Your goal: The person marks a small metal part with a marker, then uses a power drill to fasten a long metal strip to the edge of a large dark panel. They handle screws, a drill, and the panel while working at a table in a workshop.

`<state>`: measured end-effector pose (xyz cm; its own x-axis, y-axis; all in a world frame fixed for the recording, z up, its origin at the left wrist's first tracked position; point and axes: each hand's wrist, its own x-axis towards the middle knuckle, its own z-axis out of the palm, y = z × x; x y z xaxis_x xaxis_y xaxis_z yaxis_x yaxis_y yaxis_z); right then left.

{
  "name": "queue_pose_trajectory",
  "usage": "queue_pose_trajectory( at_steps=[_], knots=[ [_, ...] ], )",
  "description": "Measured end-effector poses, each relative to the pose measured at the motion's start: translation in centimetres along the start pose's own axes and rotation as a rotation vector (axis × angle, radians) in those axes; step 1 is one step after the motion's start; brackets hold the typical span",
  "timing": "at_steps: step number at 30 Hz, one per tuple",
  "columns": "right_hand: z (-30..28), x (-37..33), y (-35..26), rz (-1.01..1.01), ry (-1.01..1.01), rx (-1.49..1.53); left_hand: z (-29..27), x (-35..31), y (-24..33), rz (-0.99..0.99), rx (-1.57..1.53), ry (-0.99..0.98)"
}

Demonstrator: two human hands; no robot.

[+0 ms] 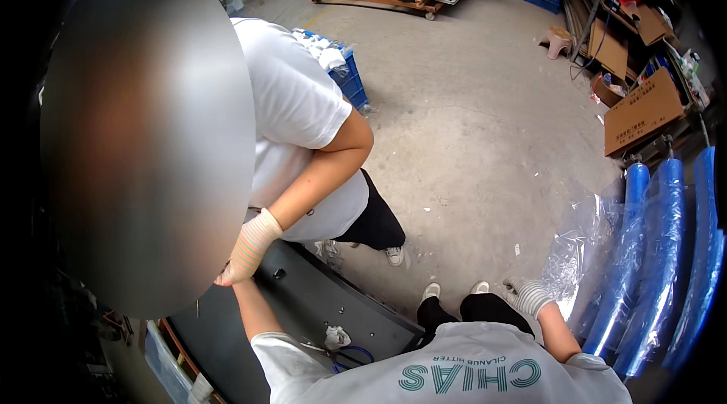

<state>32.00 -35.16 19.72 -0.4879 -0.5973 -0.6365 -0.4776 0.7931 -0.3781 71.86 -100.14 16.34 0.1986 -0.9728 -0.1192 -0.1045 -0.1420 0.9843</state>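
Note:
My right hand (528, 296), in a striped knit glove, hangs low at my right side, its fingers loosely bent and nothing seen in them. From the left sleeve my left forearm (257, 313) reaches over a dark flat panel (303, 298); a co-worker's gloved hand (252, 246) and a blurred oval hide my left hand. On the panel by that arm lie blue-handled scissors (354, 358), a crumpled white wad (337, 337), a small black part (279, 274) and several tiny metal bits. The co-worker stands across the panel, bent over it.
A blue crate (350, 82) with white wrapped pieces stands behind the co-worker. Plastic-wrapped blue rolls (640, 252) and loose clear film (579, 249) are on the right, below a cardboard box (644, 112). Farther off are a stool (557, 41) and a wheeled cart (379, 4) with stacked panels.

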Motion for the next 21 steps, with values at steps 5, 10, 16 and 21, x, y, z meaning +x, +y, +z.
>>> queue_pose_trajectory(
  at_steps=[5, 10, 16, 21],
  knots=[
    [-2.9, 3.3, 2.8, 0.025, -0.088, -0.049, -2.3, -3.6, 0.8, -0.041, -0.148, 0.105],
    [-7.3, 10.0, 7.2, -0.064, -0.171, -0.196, -7.9, -14.0, 3.0, -0.030, -0.345, 0.376],
    [-12.8, 19.6, 12.2, -0.261, -0.188, -0.194, -11.3, -32.8, 6.1, 0.069, -0.390, 0.711],
    [-21.0, 24.1, 14.0, -0.333, -0.307, -0.195, -8.5, -49.4, 6.4, 0.150, -0.471, 0.545]
  ],
)
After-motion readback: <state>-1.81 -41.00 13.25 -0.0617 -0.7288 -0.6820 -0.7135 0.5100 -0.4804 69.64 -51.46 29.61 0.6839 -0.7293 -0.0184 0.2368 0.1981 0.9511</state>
